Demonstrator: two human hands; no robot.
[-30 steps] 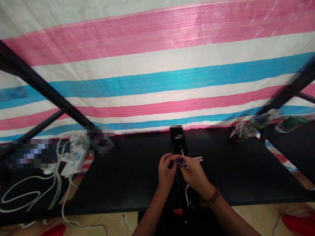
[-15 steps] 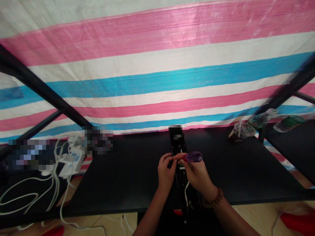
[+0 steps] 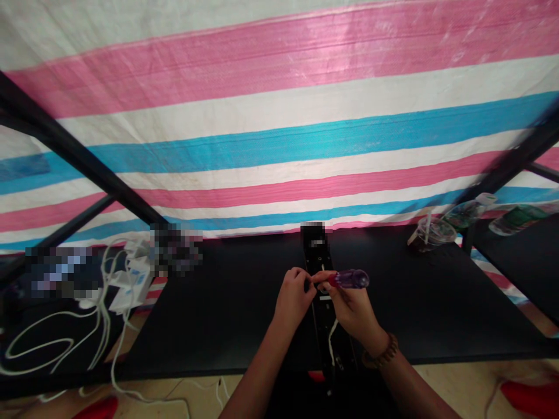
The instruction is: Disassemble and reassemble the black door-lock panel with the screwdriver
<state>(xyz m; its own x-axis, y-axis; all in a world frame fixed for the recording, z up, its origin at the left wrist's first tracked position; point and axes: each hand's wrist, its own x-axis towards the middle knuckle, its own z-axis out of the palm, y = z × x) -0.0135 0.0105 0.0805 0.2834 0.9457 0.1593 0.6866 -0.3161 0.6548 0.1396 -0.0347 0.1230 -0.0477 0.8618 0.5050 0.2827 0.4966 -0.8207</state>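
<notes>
A screwdriver [image 3: 351,279] with a purple see-through handle and a red collar is held by my right hand [image 3: 356,311], its tip end pointing left toward my other hand. My left hand [image 3: 296,297] has its thumb and fingers pinched together close to that tip; whatever lies between them is too small to make out. Both hands are above a long, narrow black device [image 3: 323,323], which runs away from me across the black table [image 3: 227,308]. A pale cable [image 3: 332,343] lies along its near part. A beaded bracelet [image 3: 384,352] circles my right wrist.
At the left, white cables [image 3: 102,314] lie tangled beside a white box [image 3: 131,288]. A plastic cup with a straw [image 3: 430,233] and clear bottles [image 3: 517,220] are at the right. Black frame bars [image 3: 82,154] slant up before a striped tarp [image 3: 279,145].
The screwdriver handle has shifted slightly right and now lies a bit more level. My left hand has turned a little, its wrist moving left. The whole view has drifted slightly.
</notes>
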